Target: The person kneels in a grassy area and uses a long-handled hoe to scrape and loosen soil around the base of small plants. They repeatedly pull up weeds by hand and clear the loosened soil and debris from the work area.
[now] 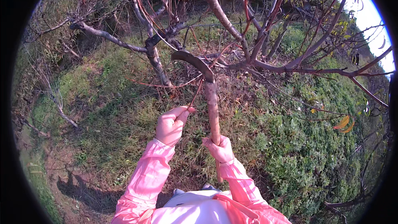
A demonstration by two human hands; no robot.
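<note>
My right hand [220, 151] is wrapped around the wooden handle [212, 109] of a sickle, which stands nearly upright before me. Its dark curved blade [194, 60] arcs to the left at the top, among the branches. Between thumb and forefinger, my left hand [171, 126] pinches the lower end of a thin reddish twig [196, 93]. The twig rises towards the blade's base; whether the two touch, I cannot tell. Both hands are bare, below pink sleeves.
Nearly leafless tree limbs [224, 15] spread across the upper view. A long branch [298, 70] reaches right, with smaller twigs below it. To the left stands another trunk [158, 65] with a side limb [108, 37]. Grass [118, 124] and leafy weeds [298, 161] cover the ground.
</note>
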